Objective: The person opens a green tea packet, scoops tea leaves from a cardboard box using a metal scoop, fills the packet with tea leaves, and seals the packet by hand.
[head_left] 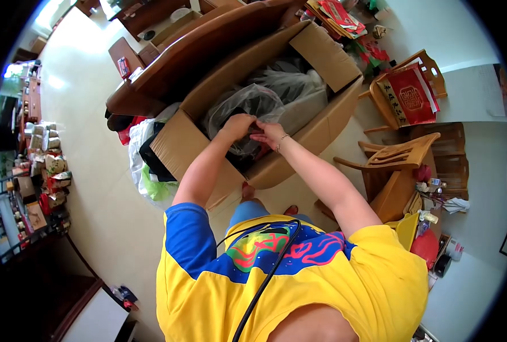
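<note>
We find the clear, crumpled plastic bag (pixel 257 98) inside the open brown cardboard box (pixel 327 126), just beyond the left hand (pixel 239 126), the nearer, and the right hand (pixel 273 135), fingers bent, whether either grips it we cannot tell.

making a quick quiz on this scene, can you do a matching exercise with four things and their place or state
Column one
1. clear plastic bag
2. cardboard box
3. black cable
4. bracelet

Column two
A. lying across the yellow shirt
B. on the wrist of the right hand
C. inside the box, near both hands
D. on the floor, flaps open

Pairs: 1-C, 2-D, 3-A, 4-B
</note>
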The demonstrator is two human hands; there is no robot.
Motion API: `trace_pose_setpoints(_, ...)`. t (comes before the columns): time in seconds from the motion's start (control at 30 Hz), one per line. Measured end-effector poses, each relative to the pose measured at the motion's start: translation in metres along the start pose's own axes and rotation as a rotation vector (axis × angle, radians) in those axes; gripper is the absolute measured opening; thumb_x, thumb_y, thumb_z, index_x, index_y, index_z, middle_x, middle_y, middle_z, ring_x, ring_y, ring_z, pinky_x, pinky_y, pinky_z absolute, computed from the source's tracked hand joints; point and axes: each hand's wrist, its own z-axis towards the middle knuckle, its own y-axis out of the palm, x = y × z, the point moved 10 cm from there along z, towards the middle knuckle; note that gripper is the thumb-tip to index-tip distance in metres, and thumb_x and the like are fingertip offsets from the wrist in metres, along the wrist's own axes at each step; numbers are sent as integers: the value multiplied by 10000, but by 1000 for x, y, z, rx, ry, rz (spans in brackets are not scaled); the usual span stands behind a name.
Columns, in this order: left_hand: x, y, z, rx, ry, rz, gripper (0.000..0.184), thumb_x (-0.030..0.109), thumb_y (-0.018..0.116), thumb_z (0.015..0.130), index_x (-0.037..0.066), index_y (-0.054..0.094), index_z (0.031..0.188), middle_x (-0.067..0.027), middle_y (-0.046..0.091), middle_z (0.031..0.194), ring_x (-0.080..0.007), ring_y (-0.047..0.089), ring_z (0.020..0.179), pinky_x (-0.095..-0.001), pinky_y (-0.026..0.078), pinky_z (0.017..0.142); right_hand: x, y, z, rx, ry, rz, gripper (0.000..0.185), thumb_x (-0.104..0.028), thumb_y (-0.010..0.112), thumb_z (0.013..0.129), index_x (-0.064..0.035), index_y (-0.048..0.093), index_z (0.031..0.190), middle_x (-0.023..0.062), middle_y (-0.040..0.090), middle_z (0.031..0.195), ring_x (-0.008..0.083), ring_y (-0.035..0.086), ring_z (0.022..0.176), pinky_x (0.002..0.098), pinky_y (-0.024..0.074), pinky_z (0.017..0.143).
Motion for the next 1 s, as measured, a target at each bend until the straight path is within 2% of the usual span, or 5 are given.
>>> trace_pose_setpoints(0.3, -44, 42, 11, -205, -149, 241, 199, 117, 544, 889, 71, 687, 1020, -185, 692, 1044, -361, 660, 1001, -468, 539, 833, 25, -17, 18, 80, 70, -23, 309, -122, 595, 964, 81, 543, 1192, 257, 618, 1130, 354, 692, 890, 403, 613, 763)
trace_pose_setpoints(0.43, -3, 22, 26, -43, -74, 275, 208, 124, 540, 876, 76, 701, 997, -184, 694, 1028, -363, 661, 986, -471, 537, 822, 4, -38, 2, 98, -65, 12, 230, -92, 612, 943, 82, 595, 1093, 246, 650, 1025, 338, 699, 856, 394, 617, 709)
trace_pose_setpoints(0.53, 52, -10, 51, 52, -32, 182, 216, 120, 551, 857, 63, 715, 985, -188, 700, 987, -370, 666, 955, -478, 530, 815, -20, -52, -21, 124, -202, 109, 174, -97, 613, 939, 58, 623, 1018, 182, 678, 879, 292, 704, 751, 374, 612, 661)
trace_pose_setpoints(0.73, 171, -35, 134, 147, 128, 117, 225, 183, 623, 868, 64, 734, 1023, -187, 707, 956, -367, 674, 933, -447, 534, 821, -83, -126, -92, 204, -421, 256, 122, -79, 603, 945, 38, 633, 963, 140, 683, 832, 251, 700, 688, 364, 613, 614)
trace_pose_setpoints(1.0, 450, 85, 202, -50, 517, 62, 224, 196, 639, 871, 69, 732, 1031, -168, 718, 938, -324, 696, 899, -407, 541, 807, -72, -363, -250, 453, -606, 486, 132, -73, 634, 915, 56, 635, 943, 125, 668, 777, 212, 680, 630, 314, 596, 568)
